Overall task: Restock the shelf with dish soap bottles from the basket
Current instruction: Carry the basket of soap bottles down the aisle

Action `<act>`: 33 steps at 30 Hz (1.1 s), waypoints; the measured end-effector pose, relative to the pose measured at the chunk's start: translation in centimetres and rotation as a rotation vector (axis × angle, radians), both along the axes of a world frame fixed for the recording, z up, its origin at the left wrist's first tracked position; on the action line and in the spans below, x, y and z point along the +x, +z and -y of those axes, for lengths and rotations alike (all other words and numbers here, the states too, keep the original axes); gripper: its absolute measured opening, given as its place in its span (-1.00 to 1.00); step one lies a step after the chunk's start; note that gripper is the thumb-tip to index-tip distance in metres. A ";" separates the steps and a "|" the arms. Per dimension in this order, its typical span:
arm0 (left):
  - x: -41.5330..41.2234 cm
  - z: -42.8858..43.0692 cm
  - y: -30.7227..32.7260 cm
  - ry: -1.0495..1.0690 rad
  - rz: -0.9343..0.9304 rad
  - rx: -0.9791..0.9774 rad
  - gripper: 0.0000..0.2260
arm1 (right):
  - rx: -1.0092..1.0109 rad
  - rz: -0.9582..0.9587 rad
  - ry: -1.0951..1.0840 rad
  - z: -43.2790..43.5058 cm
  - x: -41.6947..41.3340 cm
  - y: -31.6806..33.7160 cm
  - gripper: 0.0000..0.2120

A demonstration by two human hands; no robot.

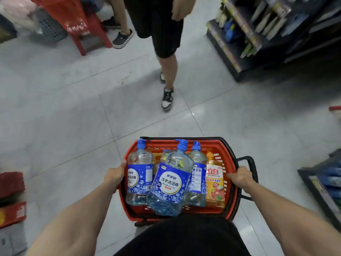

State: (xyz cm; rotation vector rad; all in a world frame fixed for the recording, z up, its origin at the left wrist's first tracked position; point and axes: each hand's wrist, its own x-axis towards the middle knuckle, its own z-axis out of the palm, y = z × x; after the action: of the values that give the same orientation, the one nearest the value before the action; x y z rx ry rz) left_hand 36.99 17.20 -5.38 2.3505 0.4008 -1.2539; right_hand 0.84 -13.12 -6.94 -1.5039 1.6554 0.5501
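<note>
Grey floor tiles (73,111) fill most of the view in a shop aisle. At 6 o'clock, close to the person's body, a red basket (229,163) is carried with both hands.

The left hand (115,177) holds the left rim of the basket; its grip is clamped on the rim, with the thumb lying on top. The right hand (239,177) holds the right rim in the same way, its grip closed around the edge. A black handle (249,163) stands out just beside the right hand, and the hand does not hold it.

The dish soap bottles are all inside the basket. Three are clear bottles with blue caps and blue labels: the left bottle (138,174), the middle bottle (171,182), which lies on top and tilts to the right, and the right bottle (197,174), partly behind it. An orange bottle (215,185) stands at the right wall, touching the right bottle.

At 12 o'clock another person (168,58) in black shorts and sneakers stands on the tiles. At 2 o'clock there is a dark shelf (239,67) with blurred goods. At 4 o'clock a second shelf (313,185) shows blue packages. A red stool (86,24) is at 11 o'clock, and red packages (11,196) lie at 8 o'clock.
</note>
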 end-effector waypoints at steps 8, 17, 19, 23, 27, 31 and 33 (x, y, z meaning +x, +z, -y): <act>-5.6 13.4 -0.2 -0.308 0.003 -0.013 -0.32 | -0.011 -0.051 -0.213 2.7 -12.5 0.7 -0.62; -11.1 28.9 0.9 -0.641 0.013 -0.064 -0.29 | -0.056 -0.053 -0.541 4.2 -21.7 1.9 -0.60; -12.0 32.4 1.1 -0.715 0.019 -0.052 -0.28 | -0.060 -0.056 -0.594 4.5 -22.8 2.0 -0.60; -13.7 39.0 0.8 -0.829 0.013 -0.048 -0.29 | -0.064 -0.055 -0.694 6.0 -24.4 1.9 -0.60; -14.7 44.8 -0.1 -0.911 0.018 -0.027 -0.32 | -0.056 -0.077 -0.762 8.7 -25.1 1.8 -0.65; -15.4 52.6 -0.6 -1.029 0.007 -0.008 -0.32 | -0.039 -0.111 -0.846 11.9 -25.0 1.8 -0.64; -15.9 56.5 -0.5 -1.076 0.007 -0.008 -0.32 | -0.031 -0.123 -0.897 13.7 -25.0 2.0 -0.65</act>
State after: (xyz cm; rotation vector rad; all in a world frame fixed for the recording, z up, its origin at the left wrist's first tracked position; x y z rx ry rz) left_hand 21.13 -39.29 -5.92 2.5940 -1.0113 -1.6138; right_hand -24.17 -26.84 -4.95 -0.6163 2.2036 0.1138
